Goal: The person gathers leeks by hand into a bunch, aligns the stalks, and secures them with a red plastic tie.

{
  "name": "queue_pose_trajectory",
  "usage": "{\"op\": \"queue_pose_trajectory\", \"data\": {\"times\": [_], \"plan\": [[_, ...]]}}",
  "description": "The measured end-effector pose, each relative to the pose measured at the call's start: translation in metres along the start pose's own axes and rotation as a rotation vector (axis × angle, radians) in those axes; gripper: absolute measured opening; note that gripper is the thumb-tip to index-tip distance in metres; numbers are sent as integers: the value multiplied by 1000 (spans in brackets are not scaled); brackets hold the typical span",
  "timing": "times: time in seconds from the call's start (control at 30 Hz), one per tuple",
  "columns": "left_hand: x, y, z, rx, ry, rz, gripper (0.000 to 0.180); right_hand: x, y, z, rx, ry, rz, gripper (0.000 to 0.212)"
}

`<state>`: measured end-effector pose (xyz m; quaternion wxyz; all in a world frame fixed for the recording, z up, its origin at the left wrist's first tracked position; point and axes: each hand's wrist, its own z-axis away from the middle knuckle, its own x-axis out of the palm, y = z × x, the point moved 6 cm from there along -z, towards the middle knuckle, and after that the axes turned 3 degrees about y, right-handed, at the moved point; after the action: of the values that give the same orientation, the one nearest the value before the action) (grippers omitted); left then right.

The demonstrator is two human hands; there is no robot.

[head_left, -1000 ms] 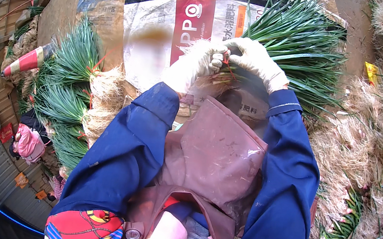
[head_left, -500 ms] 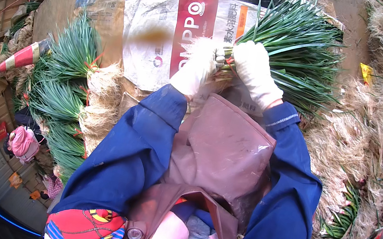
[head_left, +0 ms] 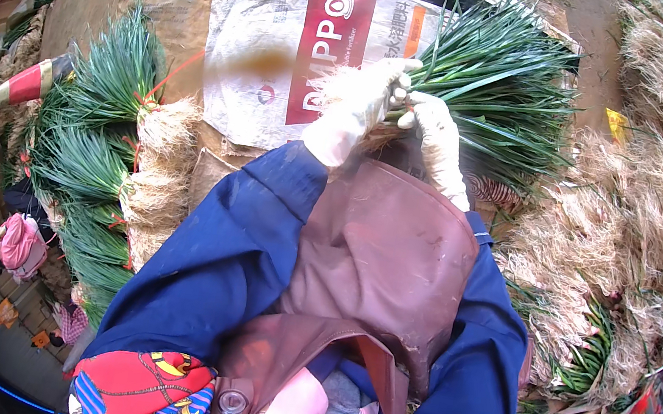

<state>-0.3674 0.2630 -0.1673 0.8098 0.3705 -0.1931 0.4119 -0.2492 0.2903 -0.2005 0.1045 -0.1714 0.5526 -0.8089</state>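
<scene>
A big bunch of green onion-like seedlings (head_left: 500,82) lies across the upper right, long leaves fanning away from me. Its stem end is between my hands. My left hand (head_left: 355,116), in a white glove, grips the stems from the left, near the pale roots. Also gloved in white, my right hand (head_left: 440,142) has its bent fingers closed at the underside of the same stems, close to the left fingertips. The fingers and gloves hide much of the stem base.
A printed white-and-red sack (head_left: 263,60) lies flat beneath the bunch. Bunches tied with red string (head_left: 102,164) are stacked at left, pale roots (head_left: 166,139) toward me. Loose rooted plants (head_left: 601,239) heap up at right. A red-and-white striped cone (head_left: 17,85) lies far left.
My right hand has shifted from atop the stems to below them, its fingers curling in. My left hand stays on the bunch, its fingers slightly higher. The red tie at the stems is now hidden.
</scene>
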Motion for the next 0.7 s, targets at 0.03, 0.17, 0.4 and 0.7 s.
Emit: {"op": "queue_pose_trajectory", "data": {"times": [0.03, 0.17, 0.4, 0.7], "plan": [[-6, -2, -10, 3, -52, -29, 32, -1, 8, -1, 52, 44, -71, 21], [-32, -13, -40, 6, -194, -449, 35, -7, 40, -8, 323, 130, -205, 25], [-43, -38, -38, 101, -144, -642, 30, -21, 50, 0, 195, 170, -549, 21], [-50, -48, -38, 62, -109, -512, 25, -25, 37, 7, 180, 215, -453, 14]]}}
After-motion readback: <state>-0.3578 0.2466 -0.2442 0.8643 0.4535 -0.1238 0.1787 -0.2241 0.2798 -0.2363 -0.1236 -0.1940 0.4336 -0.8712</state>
